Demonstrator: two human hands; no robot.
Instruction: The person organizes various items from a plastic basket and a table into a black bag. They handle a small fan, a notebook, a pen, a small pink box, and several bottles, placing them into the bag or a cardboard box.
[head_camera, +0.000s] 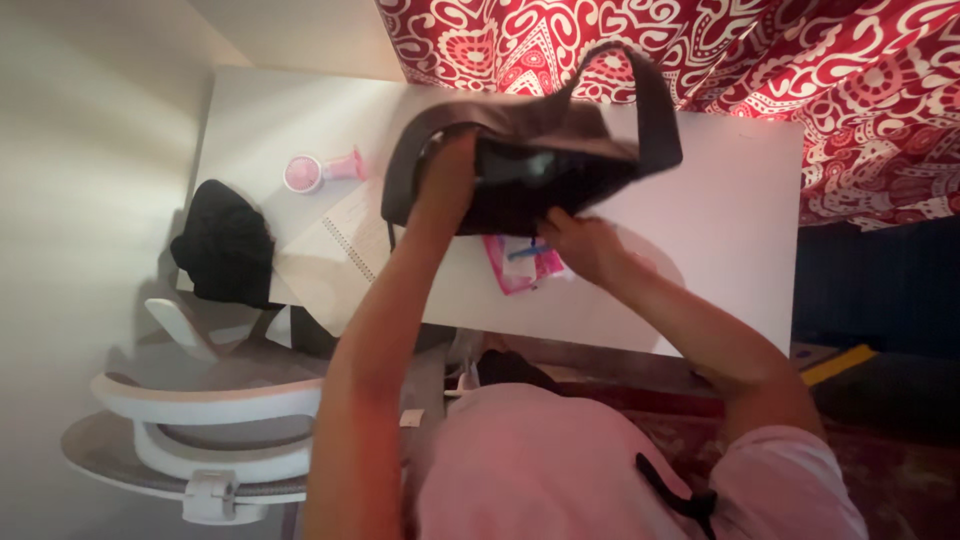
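A black bag (545, 165) with a wide strap (655, 105) hangs in the air above a white table (730, 230). My left hand (447, 185) grips the bag at its open left edge, fingers partly hidden inside. At the bag's lower edge my right hand (585, 243) has its fingers closed on the fabric. Just under the bag a pink packet (520, 268) with a blue pen-like thing on it lies on the table, close to my right hand.
A spiral notebook (345, 240) and a small round pink object (312, 172) lie on the table's left part. Black cloth (228, 248) is draped over a white chair (200, 420) at the left. Red-and-white patterned fabric (780, 70) hangs behind the table.
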